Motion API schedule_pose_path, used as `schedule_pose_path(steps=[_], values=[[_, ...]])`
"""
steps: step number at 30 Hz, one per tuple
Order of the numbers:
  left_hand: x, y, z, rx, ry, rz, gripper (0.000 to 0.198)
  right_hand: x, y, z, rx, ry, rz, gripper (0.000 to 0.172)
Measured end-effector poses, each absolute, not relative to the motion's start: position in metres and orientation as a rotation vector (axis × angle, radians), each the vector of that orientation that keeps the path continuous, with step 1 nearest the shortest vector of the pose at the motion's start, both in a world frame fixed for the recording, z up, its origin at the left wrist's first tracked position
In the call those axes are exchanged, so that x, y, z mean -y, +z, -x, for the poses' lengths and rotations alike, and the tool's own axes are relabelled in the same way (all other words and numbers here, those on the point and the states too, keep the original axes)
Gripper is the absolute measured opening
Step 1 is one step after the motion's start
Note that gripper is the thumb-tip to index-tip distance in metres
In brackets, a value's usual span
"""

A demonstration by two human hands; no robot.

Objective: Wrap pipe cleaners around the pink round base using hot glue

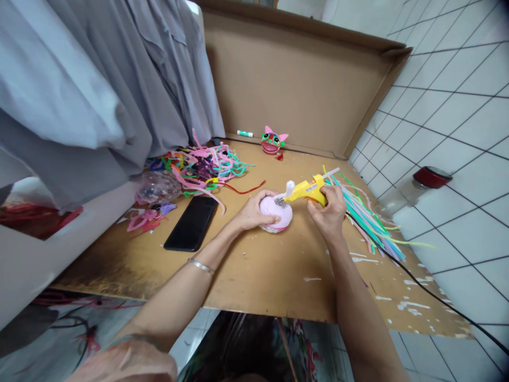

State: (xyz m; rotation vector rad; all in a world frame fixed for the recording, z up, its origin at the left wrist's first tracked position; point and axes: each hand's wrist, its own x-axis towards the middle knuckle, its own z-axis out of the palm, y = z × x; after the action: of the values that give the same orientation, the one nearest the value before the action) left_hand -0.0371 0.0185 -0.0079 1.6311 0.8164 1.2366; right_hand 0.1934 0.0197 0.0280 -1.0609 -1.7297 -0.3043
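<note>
My left hand (254, 211) is closed around a round, ridged lilac ball-shaped craft piece (278, 213) with pink along its lower edge. A pale rounded knob (290, 187) sticks up from its top. In my right hand (330, 209) is a yellow hot glue gun (306, 190), gripped by its handle with a clear glue stick poking out of its back. The gun's nozzle points left and meets the top of the lilac piece, beside the knob; I cannot tell whether glue is flowing.
A black phone (191, 224) lies left of my hand. Tangled pipe cleaners (214, 162) heap behind it; straight ones (366, 217) lie right, near the black cord (413, 281). A colourful animal-head craft (272, 141) and glue stick tube (245, 133) stand before the cardboard wall (290, 79).
</note>
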Motion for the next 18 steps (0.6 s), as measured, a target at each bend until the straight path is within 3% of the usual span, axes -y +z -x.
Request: schedule_pose_path(steps=[8, 18], values=[[-0.018, -0.005, 0.037, -0.826, 1.217, -1.662, 0.064, -0.023, 0.025, -0.193, 1.639, -0.253, 1.145, 0.02], [-0.019, -0.005, 0.037, -0.873, 1.217, -1.691, 0.062, -0.053, -0.001, -0.211, 1.364, 0.132, 1.487, 0.027]])
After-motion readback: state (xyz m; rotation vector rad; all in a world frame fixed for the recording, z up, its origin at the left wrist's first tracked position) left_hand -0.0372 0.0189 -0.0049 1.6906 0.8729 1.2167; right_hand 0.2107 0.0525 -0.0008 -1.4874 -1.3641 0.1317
